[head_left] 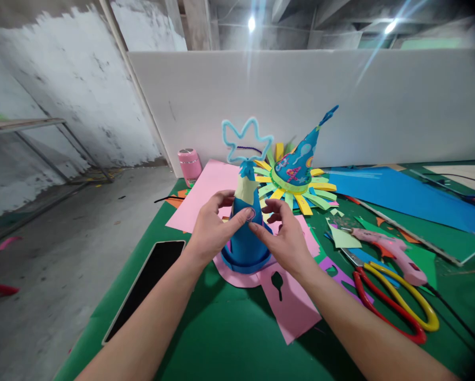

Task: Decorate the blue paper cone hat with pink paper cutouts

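A blue paper cone hat [246, 244] stands upright in front of me, with a rolled blue rim and a pale yellow band [245, 191] near its tip. A light-blue fuzzy pipe-cleaner star [226, 132] rises from the top. My left hand [216, 230] wraps the cone's left side, its thumb pressed on a small pink round cutout [250, 214] on the front. From the right, my right hand [287, 235] holds the cone with its thumb on the front just below the cutout and its fingers curled at the side. Both hands' fingertips are partly hidden behind the cone.
Behind stands a second decorated cone hat [297, 161] with a yellow and green fringe. Right lie scissors [384, 301], a pink glue gun [394, 248] and blue paper [404, 198]. Pink sheets [295, 315] lie under and beside the hat. Left are a phone [148, 286] and pink jar [190, 166].
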Motion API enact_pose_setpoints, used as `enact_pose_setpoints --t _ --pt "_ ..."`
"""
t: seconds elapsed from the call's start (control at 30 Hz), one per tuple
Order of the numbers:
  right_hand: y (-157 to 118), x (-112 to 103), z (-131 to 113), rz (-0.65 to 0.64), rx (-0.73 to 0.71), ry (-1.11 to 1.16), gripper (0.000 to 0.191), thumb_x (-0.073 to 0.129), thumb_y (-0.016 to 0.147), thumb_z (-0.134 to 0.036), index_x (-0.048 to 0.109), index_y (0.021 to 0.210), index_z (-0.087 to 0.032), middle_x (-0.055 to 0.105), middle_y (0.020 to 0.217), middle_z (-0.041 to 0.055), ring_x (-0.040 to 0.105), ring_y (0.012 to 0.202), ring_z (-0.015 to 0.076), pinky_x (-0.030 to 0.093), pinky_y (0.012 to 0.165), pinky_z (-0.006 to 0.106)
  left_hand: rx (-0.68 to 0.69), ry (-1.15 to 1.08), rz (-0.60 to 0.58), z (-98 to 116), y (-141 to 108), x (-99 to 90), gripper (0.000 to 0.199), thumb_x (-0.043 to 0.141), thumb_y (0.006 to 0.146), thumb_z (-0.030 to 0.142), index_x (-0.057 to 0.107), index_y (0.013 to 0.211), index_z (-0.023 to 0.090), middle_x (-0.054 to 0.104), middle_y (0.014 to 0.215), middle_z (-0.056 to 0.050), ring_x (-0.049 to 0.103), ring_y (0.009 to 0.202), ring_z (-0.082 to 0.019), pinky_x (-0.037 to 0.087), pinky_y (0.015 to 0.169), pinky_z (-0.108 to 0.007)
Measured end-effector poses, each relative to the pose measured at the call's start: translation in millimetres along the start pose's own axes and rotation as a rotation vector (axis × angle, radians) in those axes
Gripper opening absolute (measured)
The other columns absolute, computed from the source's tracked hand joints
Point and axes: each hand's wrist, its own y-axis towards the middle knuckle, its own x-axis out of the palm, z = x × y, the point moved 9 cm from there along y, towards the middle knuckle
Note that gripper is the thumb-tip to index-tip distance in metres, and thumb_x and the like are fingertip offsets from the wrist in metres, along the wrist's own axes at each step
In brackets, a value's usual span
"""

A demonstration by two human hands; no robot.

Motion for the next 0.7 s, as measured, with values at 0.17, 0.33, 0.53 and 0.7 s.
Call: enact_pose_setpoints --t 0.17,0.33,0.53,0.7 --pt "0 0 3 -0.007 0.018 0.009 0.047 0.065 0.067 -0.035 0.045 0.108 -0.022 0.056 0.099 0.0058 0.051 0.077 0.0178 0.044 0.065 0.033 -0.007 -0.003 0.012 -2 2 -0.4 0.035 0.063 0.07 0.034 0.056 0.1 0.016 0.062 0.101 -0.01 0.059 0.092 -0.023 0.048 0.072 -0.035" --pt "1 0 4 -0.016 0.016 0.03 0.048 0.065 0.067 -0.035 0.045 0.109 -0.022 0.055 0.099 0.006 0.05 0.076 0.0172 0.045 0.068 0.033 -0.011 -0.025 -0.001 -4 2 0.5 0.036 0.063 0.07 0.035 0.056 0.1 0.016 0.062 0.103 -0.01 0.058 0.093 -0.023 0.048 0.073 -0.035" --pt "3 2 6 -0.052 0.02 0.056 0.052 0.067 0.066 -0.036 0.043 0.11 -0.021 0.054 0.1 0.0053 0.05 0.076 0.0166 0.045 0.065 0.031 -0.042 -0.107 -0.022 -11 2 0.1 0.037 0.064 0.07 0.035 0.056 0.101 0.017 0.063 0.102 -0.01 0.058 0.096 -0.025 0.047 0.074 -0.037" --pt "0 4 6 -0.093 0.042 0.054 0.051 0.065 0.067 -0.031 0.042 0.112 -0.022 0.053 0.103 0.0056 0.051 0.077 0.0164 0.044 0.064 0.03 -0.068 -0.165 -0.025 -21 1 -1.3 0.039 0.063 0.072 0.035 0.054 0.106 0.018 0.064 0.098 -0.008 0.058 0.096 -0.023 0.044 0.081 -0.038"
